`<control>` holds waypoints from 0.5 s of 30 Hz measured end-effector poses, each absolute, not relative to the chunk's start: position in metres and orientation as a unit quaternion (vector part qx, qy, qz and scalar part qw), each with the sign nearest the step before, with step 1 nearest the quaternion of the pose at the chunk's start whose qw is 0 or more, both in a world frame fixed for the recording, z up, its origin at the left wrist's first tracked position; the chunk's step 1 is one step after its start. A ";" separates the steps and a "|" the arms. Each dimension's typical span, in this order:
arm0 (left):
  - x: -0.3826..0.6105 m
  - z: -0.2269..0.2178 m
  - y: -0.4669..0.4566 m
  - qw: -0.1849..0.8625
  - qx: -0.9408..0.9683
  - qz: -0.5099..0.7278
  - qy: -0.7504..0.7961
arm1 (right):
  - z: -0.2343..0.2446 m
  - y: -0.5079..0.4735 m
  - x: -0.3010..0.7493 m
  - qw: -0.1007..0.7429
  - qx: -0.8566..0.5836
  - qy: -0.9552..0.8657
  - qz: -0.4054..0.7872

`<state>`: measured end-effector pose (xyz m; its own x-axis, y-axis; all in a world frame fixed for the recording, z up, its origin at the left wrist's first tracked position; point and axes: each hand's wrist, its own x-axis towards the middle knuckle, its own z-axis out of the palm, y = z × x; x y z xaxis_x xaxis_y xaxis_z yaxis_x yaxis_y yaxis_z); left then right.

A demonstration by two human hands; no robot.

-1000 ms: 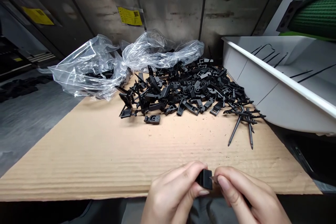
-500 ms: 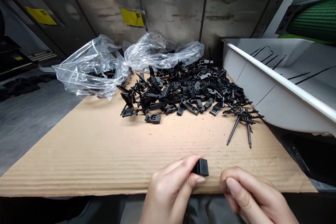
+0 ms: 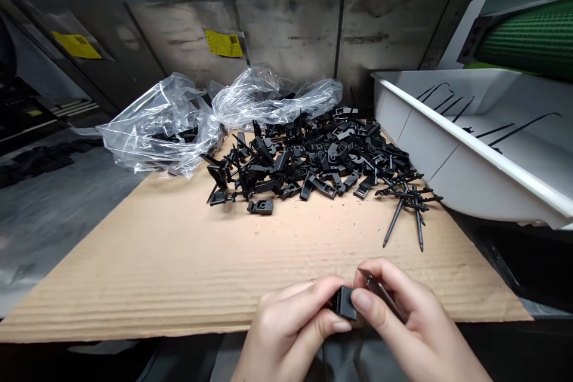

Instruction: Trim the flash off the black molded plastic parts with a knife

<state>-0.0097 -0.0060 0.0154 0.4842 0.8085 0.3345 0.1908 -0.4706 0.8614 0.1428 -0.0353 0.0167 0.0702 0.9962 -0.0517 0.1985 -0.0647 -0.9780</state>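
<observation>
Near the front edge of the cardboard, my left hand (image 3: 293, 319) is closed on a small black plastic part (image 3: 346, 303) with a squarish end facing right. Much of that part is hidden by the fingers. Close against it, my right hand (image 3: 407, 316) grips a slim dark knife (image 3: 385, 297) with a pointed tip; its rear end is covered by the palm. The right thumb tip touches or nearly touches the part's end. Beyond both hands lies a heap of black plastic parts (image 3: 308, 161), with one loose part (image 3: 260, 207) in front.
Clear plastic bags (image 3: 156, 125) lie behind the heap to the left. A grey-white bin (image 3: 447, 137) holding several thin black strips stands at right. Dark thin rods (image 3: 394, 221) stick out near it. Underneath is a cardboard sheet (image 3: 156, 268); metal panels (image 3: 290, 42) rise behind.
My right hand has moved left and up to meet the left hand, and the knife in it now shows. The black part has dipped slightly. The view has shifted a little.
</observation>
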 end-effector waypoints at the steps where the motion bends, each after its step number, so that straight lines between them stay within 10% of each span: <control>1: -0.010 0.015 -0.006 0.397 0.765 0.388 0.327 | 0.018 -0.034 0.142 0.441 -0.576 -0.519 0.452; 15: -0.012 0.014 -0.006 0.379 0.748 0.413 0.356 | 0.003 -0.045 0.163 0.483 -0.545 -0.516 0.451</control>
<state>-0.0121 -0.0064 0.0141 0.4050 0.8456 0.3478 0.2198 -0.4592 0.8607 0.1632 -0.0454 0.0028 0.0600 0.9982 0.0073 0.1267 -0.0004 -0.9919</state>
